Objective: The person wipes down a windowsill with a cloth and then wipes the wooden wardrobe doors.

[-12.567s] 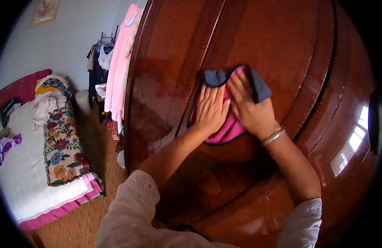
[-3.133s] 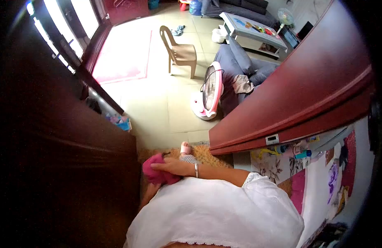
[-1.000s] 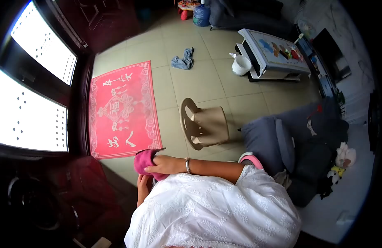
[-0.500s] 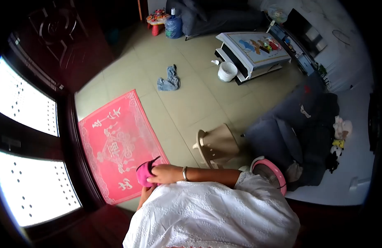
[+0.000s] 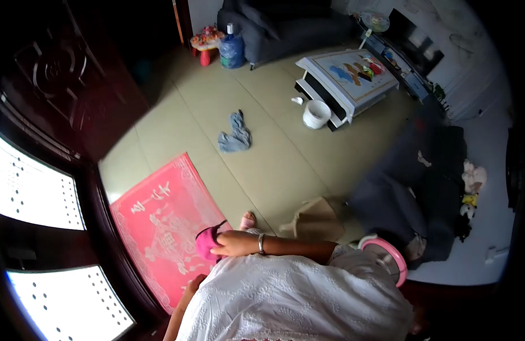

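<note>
My right hand [image 5: 235, 243], with a silver bracelet at its wrist, crosses in front of my white blouse [image 5: 291, 290]. Its fingers are closed on a magenta item with a dark strap [image 5: 205, 243]; its exact kind does not show. Below it, my left hand [image 5: 195, 283] hangs at my left side over the red doormat [image 5: 177, 227], apart from the magenta item. Its fingers are partly hidden by the blouse. One foot in a pink slipper [image 5: 248, 219] shows on the tiles just beyond my right hand.
A grey-blue cloth [image 5: 235, 133] lies on the tiled floor. A beige plastic piece [image 5: 319, 220] stands near my right arm, beside a pink-rimmed round appliance [image 5: 396, 256]. Farther off are a white bucket [image 5: 316, 115], a covered coffee table [image 5: 353, 74], a water jug [image 5: 232, 51] and a dark sofa [image 5: 410, 187].
My left hand has come away from the magenta item and dropped lower. A slippered foot has come into view. The view has shifted, and the right hand still holds the magenta item.
</note>
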`<state>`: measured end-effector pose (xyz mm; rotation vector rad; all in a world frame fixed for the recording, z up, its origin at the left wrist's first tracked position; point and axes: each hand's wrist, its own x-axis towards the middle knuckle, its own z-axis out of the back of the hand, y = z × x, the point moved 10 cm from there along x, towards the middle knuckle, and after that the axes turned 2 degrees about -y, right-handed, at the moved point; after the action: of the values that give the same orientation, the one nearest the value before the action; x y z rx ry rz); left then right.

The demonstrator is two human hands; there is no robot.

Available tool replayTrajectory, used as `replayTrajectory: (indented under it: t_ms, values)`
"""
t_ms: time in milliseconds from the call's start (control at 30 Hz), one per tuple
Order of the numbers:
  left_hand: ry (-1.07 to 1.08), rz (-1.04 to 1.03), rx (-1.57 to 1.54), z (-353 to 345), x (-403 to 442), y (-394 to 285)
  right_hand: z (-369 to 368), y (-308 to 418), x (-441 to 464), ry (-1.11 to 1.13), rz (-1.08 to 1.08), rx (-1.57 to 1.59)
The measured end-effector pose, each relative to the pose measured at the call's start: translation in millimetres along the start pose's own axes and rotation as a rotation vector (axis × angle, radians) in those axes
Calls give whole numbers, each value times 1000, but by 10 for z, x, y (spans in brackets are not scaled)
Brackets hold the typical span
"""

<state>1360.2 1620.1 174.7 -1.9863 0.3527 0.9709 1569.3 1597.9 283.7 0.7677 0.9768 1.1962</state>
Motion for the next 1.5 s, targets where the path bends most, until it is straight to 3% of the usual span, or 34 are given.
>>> replayTrajectory:
  t_ms: [233,433,633,767,800,933,1000,1033,1100,1200,1367,1433,1500]
  values:
    - [38,-8,20,-40,277,-1126,1043,-52,685,-39,31,-29]
    - [110,16,-9,-132,731,-1833,1495,-432,953,-7,3,-20]
    - [245,32,-24,-167,1341,-2672,2292,-1004,1387,-218,-35,16]
    - [355,-6,-54,-334,1787,-3575,2926,-1368,1841,-293,-88,-48]
    - [379,-13,-65,-401,1852,-3826,3094,-1379,1969,-355,-15,-120]
    - [505,-21,-88,-598,2081,-4774,3827,-1276,2234,-372,-122,-98]
    - [560,148,-93,-241,2547,-4702,4167,-1225,2250,-465,-100,29]
    - [604,305,-100,-38,2758,-4509,4219,-1317,2244,-426,-166,-52]
    - [568,267,31,-58,2961,-4664,4383,-1455,2270,-461,-185,122]
    - [582,340,391,-190,3164,-4897,4736,-1598,2236,-519,-203,90]
    - [459,363,410,-335,3782,-5115,5226,-2063,2213,-565,-207,131]
    - [326,381,233,-193,4119,-4954,5643,-2019,2090,-639,-128,130]
    - [337,283,42,-621,4349,-5108,6010,-2066,2024,-624,-49,80]
